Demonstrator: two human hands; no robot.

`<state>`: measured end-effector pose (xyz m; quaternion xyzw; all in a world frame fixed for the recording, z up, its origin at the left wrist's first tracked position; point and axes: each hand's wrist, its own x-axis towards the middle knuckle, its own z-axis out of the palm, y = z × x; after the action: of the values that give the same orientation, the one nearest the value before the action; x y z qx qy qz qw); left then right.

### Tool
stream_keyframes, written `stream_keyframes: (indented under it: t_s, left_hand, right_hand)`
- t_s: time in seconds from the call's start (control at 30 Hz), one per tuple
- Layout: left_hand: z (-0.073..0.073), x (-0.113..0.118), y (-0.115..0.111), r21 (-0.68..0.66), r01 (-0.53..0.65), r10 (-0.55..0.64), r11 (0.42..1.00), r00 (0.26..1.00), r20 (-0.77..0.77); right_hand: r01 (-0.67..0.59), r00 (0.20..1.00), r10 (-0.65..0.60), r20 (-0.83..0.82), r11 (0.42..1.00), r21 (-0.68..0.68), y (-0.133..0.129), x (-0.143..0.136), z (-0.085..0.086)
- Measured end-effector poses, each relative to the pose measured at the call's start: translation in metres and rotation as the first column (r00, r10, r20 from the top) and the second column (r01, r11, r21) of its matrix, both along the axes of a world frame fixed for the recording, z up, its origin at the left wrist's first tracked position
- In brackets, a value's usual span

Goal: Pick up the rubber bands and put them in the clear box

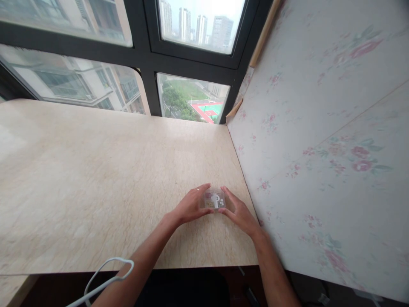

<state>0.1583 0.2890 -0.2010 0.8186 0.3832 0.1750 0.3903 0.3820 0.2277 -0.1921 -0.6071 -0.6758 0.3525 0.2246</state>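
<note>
A small clear plastic box (pixel 214 200) with small white, purplish and yellowish pieces inside lies on the marble-patterned sill. My left hand (pixel 193 205) is curled around its left side, thumb at the near edge and fingers at the far edge. Around the right side curves my right hand (pixel 238 213), its thumb and fingers at the near and far corners. The box sits between both hands. What exactly the pieces inside are is too small to tell.
The beige sill (pixel 96 179) runs left below a dark window frame (pixel 191 59). Close to my right hand rises a flower-patterned wall (pixel 319 170). A white cable (pixel 111 279) loops by my left forearm at the sill's front edge.
</note>
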Motion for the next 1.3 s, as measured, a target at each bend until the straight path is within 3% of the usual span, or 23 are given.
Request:
stream_keyframes:
  t_s: [0.47,1.07,1.3]
  left_hand:
    - [0.0008,-0.0008,0.0029,0.045,0.047,-0.046,0.998,0.999,-0.008]
    - [0.0023,0.0023,0.0007,0.001,-0.023,0.023,1.000,1.000,0.010]
    - [0.0019,0.0023,0.0019,0.005,-0.025,0.025,1.000,1.000,0.006]
  right_hand:
    - [0.002,1.000,-0.001,-0.012,0.999,0.043,-0.0026,0.0003,-0.0035]
    - [-0.055,0.998,0.052,0.028,0.991,0.125,0.0033,0.0046,-0.0082]
    - [-0.026,1.000,0.027,-0.004,0.997,0.077,0.0061,0.0037,-0.0032]
